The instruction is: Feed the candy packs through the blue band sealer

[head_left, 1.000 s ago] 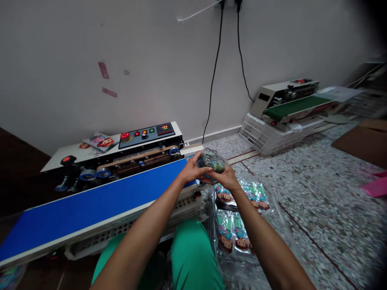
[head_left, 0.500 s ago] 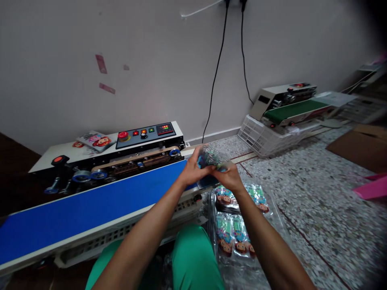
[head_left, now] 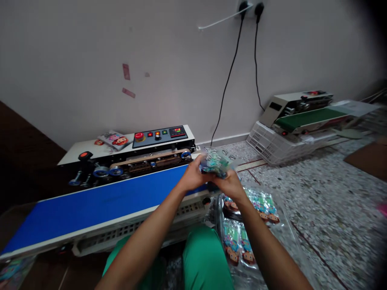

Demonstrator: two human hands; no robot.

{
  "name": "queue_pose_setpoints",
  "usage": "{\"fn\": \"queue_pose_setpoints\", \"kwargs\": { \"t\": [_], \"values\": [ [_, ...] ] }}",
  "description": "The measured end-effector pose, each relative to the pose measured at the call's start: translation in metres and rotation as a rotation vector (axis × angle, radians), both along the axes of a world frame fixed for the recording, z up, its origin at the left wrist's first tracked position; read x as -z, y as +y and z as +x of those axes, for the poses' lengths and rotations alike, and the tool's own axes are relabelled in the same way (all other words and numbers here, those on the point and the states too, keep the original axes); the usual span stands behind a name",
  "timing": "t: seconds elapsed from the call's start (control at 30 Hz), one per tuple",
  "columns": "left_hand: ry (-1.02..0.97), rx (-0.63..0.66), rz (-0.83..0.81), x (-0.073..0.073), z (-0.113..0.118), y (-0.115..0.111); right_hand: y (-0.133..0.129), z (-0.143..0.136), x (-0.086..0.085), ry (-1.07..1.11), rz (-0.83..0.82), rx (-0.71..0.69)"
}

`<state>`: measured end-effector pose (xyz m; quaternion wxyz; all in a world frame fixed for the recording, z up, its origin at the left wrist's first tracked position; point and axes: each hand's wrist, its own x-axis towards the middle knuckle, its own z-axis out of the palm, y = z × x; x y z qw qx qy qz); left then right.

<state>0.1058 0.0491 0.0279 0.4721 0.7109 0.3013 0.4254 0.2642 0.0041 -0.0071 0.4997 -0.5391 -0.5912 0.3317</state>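
Both hands hold a stack of clear plastic packets [head_left: 216,162] with teal and green print, blurred by motion, over the right end of a blue conveyor belt [head_left: 121,201]. My left hand [head_left: 193,175] is closed on the stack's left side. My right hand [head_left: 230,184] grips its lower right side, with the thumbs close together. Below my right forearm, a clear plastic tray [head_left: 282,237] holds several shiny packets [head_left: 232,243] printed with a brown-haired cartoon figure. What lies under my forearm is hidden.
A band sealing machine [head_left: 159,136] with lit buttons stands behind the belt, printed packets [head_left: 115,139] on top. Farther right, a second machine with a green belt [head_left: 313,119] rests on a white crate [head_left: 266,145]. Black power cords [head_left: 229,78] hang down the wall. Cardboard [head_left: 369,161] lies at right.
The view has swung a little, shifting the scene right and down. The packets stay in both hands and have turned, showing more of their teal print.
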Motion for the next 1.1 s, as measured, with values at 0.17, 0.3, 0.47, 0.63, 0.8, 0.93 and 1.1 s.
{"fn": "queue_pose_setpoints", "kwargs": {
  "t": [0.17, 0.3, 0.47, 0.63, 0.8, 0.93, 1.1],
  "values": [
    [-0.104, 0.112, -0.191, -0.008, -0.041, -0.011, -0.006, -0.04, -0.006, 0.026, -0.118, -0.183],
    [-0.261, -0.055, -0.329, 0.0, -0.064, -0.021, -0.003, -0.069, -0.012, 0.174, -0.091, -0.318],
    [-0.412, -0.19, -0.367, 0.004, -0.088, -0.021, 0.013, -0.104, -0.012, 0.562, -0.12, -0.436],
    [-0.493, -0.197, -0.358, 0.013, -0.106, -0.016, 0.031, -0.127, -0.013, 0.578, -0.057, -0.262],
    [-0.553, -0.297, -0.357, 0.019, -0.108, -0.015, 0.04, -0.143, -0.023, 0.604, 0.026, -0.266],
    [-0.618, -0.353, -0.347, 0.019, -0.111, -0.015, 0.043, -0.148, -0.022, 0.722, 0.004, -0.339],
    [-0.577, -0.343, -0.359, 0.019, -0.115, -0.016, 0.045, -0.145, -0.015, 0.602, 0.006, -0.182]
  ]
}}
